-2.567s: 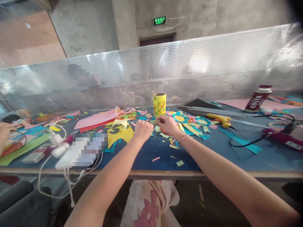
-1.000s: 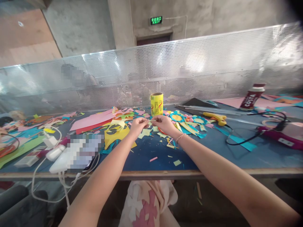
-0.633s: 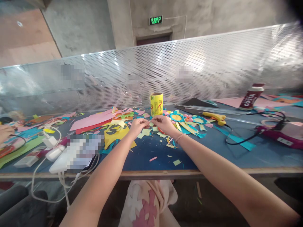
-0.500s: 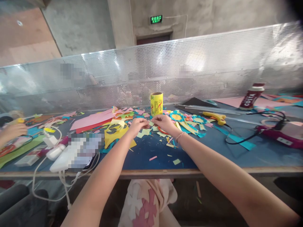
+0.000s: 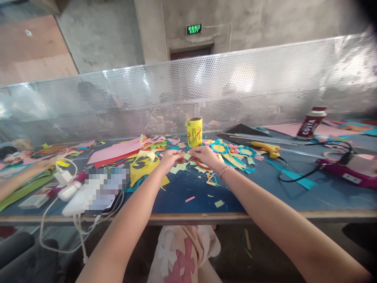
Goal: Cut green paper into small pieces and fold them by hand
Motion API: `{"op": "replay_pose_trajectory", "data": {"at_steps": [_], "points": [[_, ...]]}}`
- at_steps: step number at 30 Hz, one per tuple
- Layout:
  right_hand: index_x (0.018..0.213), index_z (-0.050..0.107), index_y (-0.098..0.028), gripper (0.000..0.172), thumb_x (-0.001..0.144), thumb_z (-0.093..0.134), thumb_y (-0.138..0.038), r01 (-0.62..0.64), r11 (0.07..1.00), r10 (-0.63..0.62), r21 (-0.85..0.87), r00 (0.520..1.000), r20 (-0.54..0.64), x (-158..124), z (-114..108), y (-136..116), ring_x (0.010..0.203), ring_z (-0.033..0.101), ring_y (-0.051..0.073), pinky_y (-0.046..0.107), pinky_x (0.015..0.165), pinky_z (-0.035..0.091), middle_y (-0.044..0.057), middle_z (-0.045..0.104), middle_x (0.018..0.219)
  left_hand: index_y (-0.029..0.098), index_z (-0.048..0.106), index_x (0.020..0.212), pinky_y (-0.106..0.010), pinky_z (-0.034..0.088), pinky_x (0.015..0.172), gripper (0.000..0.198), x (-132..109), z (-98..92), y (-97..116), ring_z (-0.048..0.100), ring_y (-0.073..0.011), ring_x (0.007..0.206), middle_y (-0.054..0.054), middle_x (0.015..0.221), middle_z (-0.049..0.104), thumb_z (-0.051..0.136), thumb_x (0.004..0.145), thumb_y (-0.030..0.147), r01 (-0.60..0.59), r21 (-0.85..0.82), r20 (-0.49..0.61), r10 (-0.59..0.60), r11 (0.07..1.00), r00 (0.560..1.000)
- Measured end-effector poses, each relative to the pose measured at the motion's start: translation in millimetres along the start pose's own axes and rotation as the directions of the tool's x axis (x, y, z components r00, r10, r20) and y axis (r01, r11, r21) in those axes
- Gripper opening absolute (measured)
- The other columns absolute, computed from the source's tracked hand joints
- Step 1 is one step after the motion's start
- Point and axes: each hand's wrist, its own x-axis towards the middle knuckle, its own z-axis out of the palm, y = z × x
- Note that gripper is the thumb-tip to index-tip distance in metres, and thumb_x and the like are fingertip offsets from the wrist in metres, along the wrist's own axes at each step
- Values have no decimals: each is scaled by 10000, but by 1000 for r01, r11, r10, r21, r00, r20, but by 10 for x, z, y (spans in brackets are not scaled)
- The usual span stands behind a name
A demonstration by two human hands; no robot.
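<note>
Above the middle of the table, my left hand [image 5: 173,158] and my right hand [image 5: 202,154] nearly meet, fingers pinched at the tips. A small pale green piece of paper [image 5: 187,156] shows between the fingertips; its edges are partly hidden. Just behind stands a yellow printed roll [image 5: 194,133], upright with an open top. Blue paper flowers with yellow centres [image 5: 219,146] lie right of it. Beside my left wrist is a cut-up yellow sheet [image 5: 140,171]. Pale green scraps [image 5: 178,169] lie scattered beneath my hands.
Pink sheets [image 5: 116,152] lie at left, near a white power bank [image 5: 78,198] with cables. A yellow glue gun [image 5: 266,148], clear glue sticks [image 5: 259,138] and a dark red bottle [image 5: 312,124] are at right. Another person's arm [image 5: 28,177] reaches in from the left.
The other person's hand at the left has reached further right, towards the white charger. My hands stay together in nearly the same place. The view has tipped slightly upward.
</note>
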Motion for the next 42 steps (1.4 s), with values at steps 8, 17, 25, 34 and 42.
{"op": "replay_pose_trajectory", "data": {"at_steps": [8, 17, 25, 34, 42], "points": [[997, 688, -258, 305, 718, 605, -167, 371, 818, -385, -440, 921, 61, -66, 4, -1, 929, 638, 201, 341, 848, 509, 38, 686, 1016, 135, 604, 675, -263, 481, 615, 284, 32, -22, -23, 593, -115, 554, -32, 593, 627, 703, 621, 397, -35, 13, -118, 37, 999, 992], [806, 710, -225, 179, 785, 532, -228, 403, 728, -458, -554, 888, 44, -48, 25, -4, 816, 618, 184, 308, 769, 484, 51, 684, 843, 154, 600, 694, -259, 478, 642, 300, -50, 66, 66, 574, -110, 588, -15, 610, 603, 672, 646, 441, -102, 57, -76, 106, 993, 991], [539, 501, -174, 233, 748, 523, -274, 206, 844, -282, -495, 956, -83, -30, 33, 11, 549, 518, 120, 230, 540, 404, -20, 510, 511, 160, 572, 763, -252, 462, 643, 228, -31, 74, 32, 563, -101, 624, -9, 694, 613, 707, 599, 241, -186, 199, -34, 196, 962, 980], [695, 580, -167, 47, 690, 572, -213, 121, 975, -129, -186, 991, -31, -6, 48, 40, 555, 556, 106, 222, 549, 474, -14, 579, 610, 164, 570, 746, -267, 500, 664, 99, -26, 80, 11, 565, -104, 671, -15, 759, 583, 600, 652, 156, -146, 88, -54, 151, 985, 987], [764, 578, -167, 105, 669, 622, -161, -4, 998, 6, 62, 999, -38, -13, 55, -7, 509, 562, 91, 232, 562, 501, -38, 573, 554, 156, 615, 774, -288, 505, 698, 143, 0, 76, -4, 581, -100, 639, -15, 738, 618, 633, 632, 170, -157, 29, -52, 158, 987, 986]]}}
